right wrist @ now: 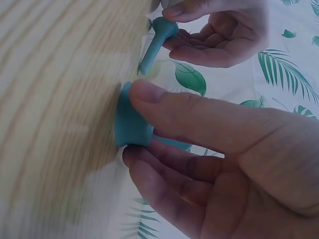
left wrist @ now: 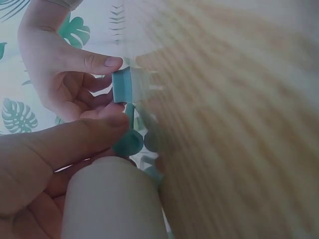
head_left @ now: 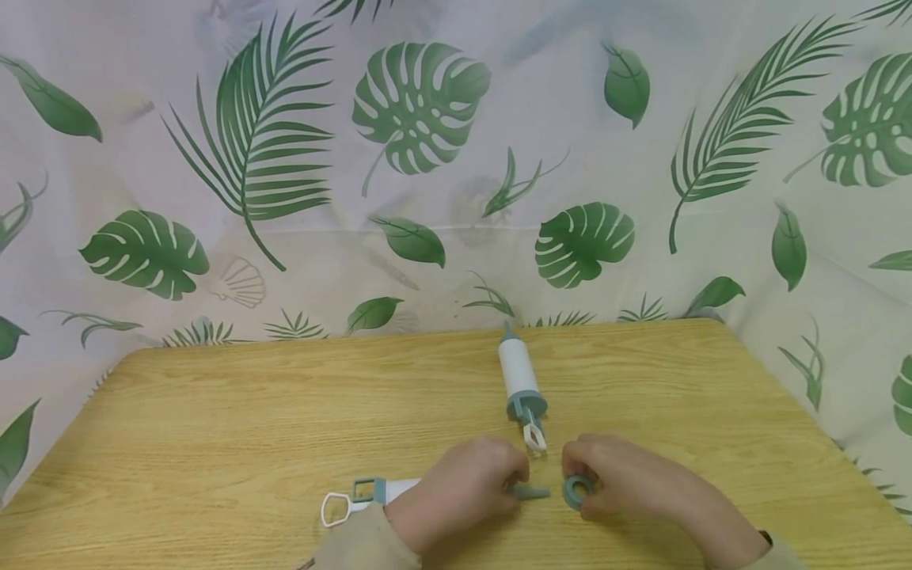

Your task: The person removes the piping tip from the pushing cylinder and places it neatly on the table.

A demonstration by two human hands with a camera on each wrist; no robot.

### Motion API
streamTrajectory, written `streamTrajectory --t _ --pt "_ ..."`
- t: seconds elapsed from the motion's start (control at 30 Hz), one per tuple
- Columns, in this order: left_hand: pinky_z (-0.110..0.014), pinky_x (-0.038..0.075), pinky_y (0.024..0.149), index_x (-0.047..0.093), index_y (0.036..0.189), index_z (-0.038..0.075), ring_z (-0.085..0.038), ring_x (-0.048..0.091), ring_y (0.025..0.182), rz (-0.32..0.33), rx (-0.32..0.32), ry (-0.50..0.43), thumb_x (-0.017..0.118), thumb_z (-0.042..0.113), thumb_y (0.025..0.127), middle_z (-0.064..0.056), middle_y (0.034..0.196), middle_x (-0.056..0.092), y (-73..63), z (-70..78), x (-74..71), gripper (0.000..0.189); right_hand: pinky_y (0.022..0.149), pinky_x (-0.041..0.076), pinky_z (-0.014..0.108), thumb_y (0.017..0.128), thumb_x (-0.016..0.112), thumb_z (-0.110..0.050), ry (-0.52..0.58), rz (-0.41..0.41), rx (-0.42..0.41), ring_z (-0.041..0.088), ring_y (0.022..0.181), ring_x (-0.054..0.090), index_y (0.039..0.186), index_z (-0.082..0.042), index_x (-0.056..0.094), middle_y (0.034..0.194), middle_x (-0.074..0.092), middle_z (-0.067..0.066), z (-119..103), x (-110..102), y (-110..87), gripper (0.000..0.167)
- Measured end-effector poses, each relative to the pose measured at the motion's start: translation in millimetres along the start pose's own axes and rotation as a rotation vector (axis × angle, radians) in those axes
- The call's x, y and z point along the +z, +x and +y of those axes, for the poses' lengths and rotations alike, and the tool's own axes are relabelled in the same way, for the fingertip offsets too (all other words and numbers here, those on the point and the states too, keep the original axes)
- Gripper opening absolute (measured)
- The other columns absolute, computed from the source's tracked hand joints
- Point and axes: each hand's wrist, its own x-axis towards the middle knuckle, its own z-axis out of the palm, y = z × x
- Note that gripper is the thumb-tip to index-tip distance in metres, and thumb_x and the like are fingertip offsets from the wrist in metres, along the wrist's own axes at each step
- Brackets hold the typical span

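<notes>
A white barrel (head_left: 401, 488) with a blue-green frame and a white loop handle (head_left: 335, 522) lies at the front, partly under my left hand (head_left: 459, 491). At its far end, that hand's thumb and fingers pinch the base of a blue-green tapered nozzle (head_left: 533, 492); in the right wrist view the nozzle (right wrist: 153, 49) points toward the right hand. Whether nozzle and barrel are joined cannot be told. My right hand (head_left: 634, 479) pinches a blue-green ring (head_left: 568, 492) between thumb and fingers, at the table surface. A small gap separates ring and nozzle tip.
Behind the hands lies a second white barrel (head_left: 516, 368) with a blue-green nozzle, flange and white pull handle, its nozzle toward the back edge. The wood-grain table (head_left: 249, 427) meets a leaf-print curtain (head_left: 299, 277) at the back and sides.
</notes>
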Motion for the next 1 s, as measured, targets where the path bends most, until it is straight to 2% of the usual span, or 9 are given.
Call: streamTrajectory --t 0.17,0.3,0.5,0.67,0.77,0.9,1.0 --pt "-0.012 0.039 0.056 0.066 0.079 0.017 0.000 0.045 0.063 -0.022 -0.016 -0.028 0.080 0.012 0.071 0.015 0.070 0.053 -0.6 -0.4 0.1 0.017 0.063 0.044 0.025 0.071 0.084 -0.018 0.029 -0.011 0.000 0.011 0.074 0.048 0.091 -0.016 0.059 0.085 0.053 -0.008 1.7 -0.5 -0.4 0.032" --pt "-0.012 0.041 0.063 0.068 0.089 0.014 0.001 0.047 0.070 0.000 -0.032 -0.080 0.080 0.014 0.071 0.011 0.081 0.059 -4.0 -0.3 -2.4 0.021 0.069 0.047 0.029 0.073 0.083 -0.029 0.062 -0.018 0.021 0.013 0.081 0.053 0.096 -0.015 0.061 0.090 0.057 -0.007 1.8 -4.0 -1.1 0.035" --pt "-0.017 0.046 0.071 0.069 0.097 0.009 -0.004 0.055 0.082 0.048 -0.064 -0.243 0.077 0.016 0.078 0.002 0.093 0.064 -7.4 -2.3 -13.3 0.022 0.075 0.049 0.040 0.080 0.076 -0.038 0.083 0.031 0.059 0.023 0.091 0.057 0.108 -0.008 0.060 0.099 0.061 0.003 0.9 -16.7 -5.3 0.044" --pt "-0.020 0.048 0.075 0.066 0.106 0.007 -0.011 0.058 0.089 0.090 -0.148 -0.397 0.076 0.019 0.083 -0.002 0.100 0.063 -4.8 -5.4 -23.9 0.028 0.077 0.050 0.040 0.087 0.067 -0.042 0.070 0.081 0.049 0.020 0.094 0.057 0.114 -0.004 0.059 0.104 0.062 0.005 -0.8 -30.9 -2.9 0.047" --pt "-0.024 0.048 0.078 0.061 0.114 0.007 -0.017 0.058 0.095 0.130 -0.205 -0.440 0.076 0.023 0.083 -0.005 0.107 0.061 -0.1 -6.0 -25.2 0.038 0.077 0.050 0.038 0.091 0.062 -0.043 0.064 0.087 0.014 0.020 0.096 0.058 0.118 -0.004 0.058 0.109 0.062 0.007 -0.2 -42.9 8.8 0.048" --pt "-0.027 0.049 0.079 0.055 0.123 0.004 -0.018 0.056 0.096 0.165 -0.237 -0.340 0.075 0.031 0.084 -0.010 0.113 0.057 8.3 -4.5 -20.9 0.052 0.077 0.052 0.038 0.094 0.059 -0.040 0.144 0.081 0.023 0.026 0.098 0.060 0.119 -0.001 0.056 0.111 0.062 0.009 7.7 -61.7 43.0 0.046" --pt "-0.025 0.048 0.074 0.051 0.127 0.001 -0.015 0.054 0.091 0.164 -0.241 -0.261 0.073 0.034 0.084 -0.010 0.112 0.056 16.6 -1.0 -17.1 0.059 0.077 0.053 0.041 0.097 0.055 -0.037 0.198 0.083 0.085 0.033 0.098 0.061 0.125 0.001 0.052 0.115 0.060 0.017 16.5 -72.7 75.6 0.047"
